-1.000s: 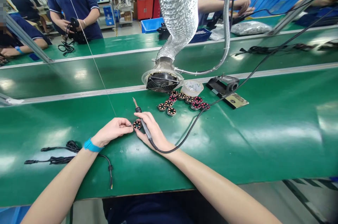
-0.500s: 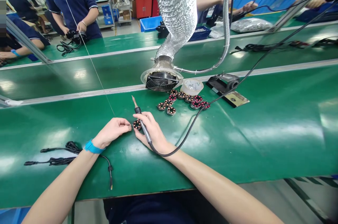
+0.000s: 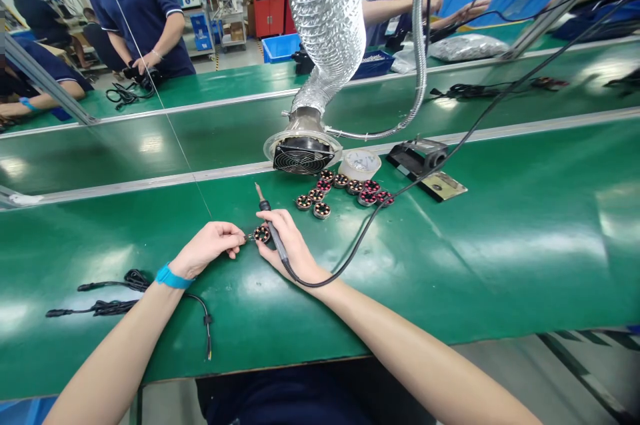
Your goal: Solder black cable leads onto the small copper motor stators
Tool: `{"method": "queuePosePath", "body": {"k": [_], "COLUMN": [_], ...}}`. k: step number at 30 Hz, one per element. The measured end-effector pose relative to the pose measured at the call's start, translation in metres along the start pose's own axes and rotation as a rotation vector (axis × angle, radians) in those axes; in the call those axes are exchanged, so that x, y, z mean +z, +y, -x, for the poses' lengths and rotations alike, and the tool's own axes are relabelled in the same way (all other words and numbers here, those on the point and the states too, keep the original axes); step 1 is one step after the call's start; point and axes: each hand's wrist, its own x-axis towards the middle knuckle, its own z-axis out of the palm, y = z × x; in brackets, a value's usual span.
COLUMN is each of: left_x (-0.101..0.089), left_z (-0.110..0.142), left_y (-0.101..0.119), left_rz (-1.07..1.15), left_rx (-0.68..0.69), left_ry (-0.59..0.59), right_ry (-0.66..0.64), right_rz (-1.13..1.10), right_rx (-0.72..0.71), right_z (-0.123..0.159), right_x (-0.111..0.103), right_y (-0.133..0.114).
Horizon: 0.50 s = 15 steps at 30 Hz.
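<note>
Your left hand (image 3: 215, 243) has its fingers pinched together on thin wires (image 3: 251, 237) at the left edge of a copper-wound ring (image 3: 261, 234). That ring sits between your hands over the green desk (image 3: 450, 291); I can't tell whether it touches. Your right hand (image 3: 293, 245) has its fingers curled around a soldering iron (image 3: 274, 235), tip pointing away from you, while its thumb meets the ring. More wound rings (image 3: 323, 210) lie near a tape roll (image 3: 360, 163).
</note>
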Motion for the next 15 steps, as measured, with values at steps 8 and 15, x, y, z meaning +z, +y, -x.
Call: {"method": "queuePosePath", "body": {"k": [8,15], "left_x": [0.0003,0.0023], "left_z": [0.0001,0.0011], "left_y": [0.0008,-0.0001], "left_rz": [0.017,-0.014], "left_rx": [-0.026,-0.045], "left_ry": [-0.005,0.056], "right_ry": [-0.018,-0.014], "right_rz": [-0.039,-0.061], "right_rx": [0.024,0.024], "right_z": [0.0007,-0.002], "right_x": [0.001,0.0011], "right_y": [0.0027,-0.0001]}}
